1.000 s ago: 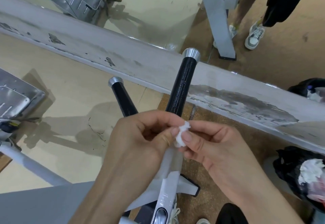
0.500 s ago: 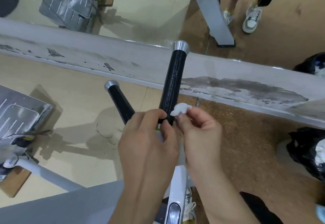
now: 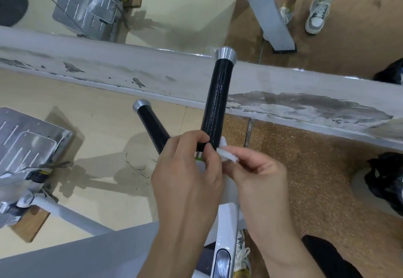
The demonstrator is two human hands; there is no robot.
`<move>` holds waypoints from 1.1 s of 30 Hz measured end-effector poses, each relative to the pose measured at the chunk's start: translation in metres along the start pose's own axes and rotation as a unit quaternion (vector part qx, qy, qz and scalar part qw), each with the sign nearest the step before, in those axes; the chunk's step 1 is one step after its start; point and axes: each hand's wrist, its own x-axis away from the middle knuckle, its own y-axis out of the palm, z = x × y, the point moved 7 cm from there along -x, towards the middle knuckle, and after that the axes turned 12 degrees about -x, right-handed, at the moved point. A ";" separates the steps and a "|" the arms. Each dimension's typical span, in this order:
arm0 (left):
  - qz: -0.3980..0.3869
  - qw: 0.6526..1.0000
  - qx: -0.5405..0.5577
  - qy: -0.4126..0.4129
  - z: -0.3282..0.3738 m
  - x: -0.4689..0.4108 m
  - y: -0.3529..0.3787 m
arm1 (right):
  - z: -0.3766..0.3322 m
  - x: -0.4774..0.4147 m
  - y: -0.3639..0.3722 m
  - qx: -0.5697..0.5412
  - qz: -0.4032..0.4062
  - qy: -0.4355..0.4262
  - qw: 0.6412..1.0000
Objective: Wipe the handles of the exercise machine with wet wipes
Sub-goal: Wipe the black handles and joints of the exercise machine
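Note:
Two black handles with silver end caps rise from the white machine arm (image 3: 225,232). The taller handle (image 3: 217,101) stands in the middle of the view and looks wet and glossy. The shorter handle (image 3: 151,125) leans away to its left. My left hand (image 3: 187,175) wraps the base of the taller handle. A small crumpled white wet wipe (image 3: 225,153) is pinched in the fingertips of my right hand (image 3: 259,175) and pressed against that handle's lower right side.
A long worn white ledge (image 3: 109,70) runs under a mirror across the view. Grey metal footplates (image 3: 24,138) sit at the left. A black bag (image 3: 386,179) lies at the right edge. Another person's sneakers (image 3: 316,16) show at the top right.
Both hands have moved forward from in front of me to the base of the taller handle. The left hand let go of the wipe and took the handle; the right brought the wipe against it.

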 end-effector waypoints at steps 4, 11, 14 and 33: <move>-0.035 0.999 0.034 -0.022 -0.001 -0.001 0.004 | 0.010 -0.030 0.008 -0.161 0.088 0.030 0.983; -0.098 0.995 0.008 -0.029 0.003 -0.013 0.007 | 0.012 -0.004 0.010 -0.164 -0.051 0.035 0.985; -0.091 0.995 0.004 -0.045 0.005 -0.013 0.007 | 0.015 -0.018 0.008 -0.164 0.006 0.028 0.986; -0.061 0.991 0.092 -0.079 0.013 -0.034 0.016 | 0.019 -0.024 0.017 -0.237 0.006 0.039 0.971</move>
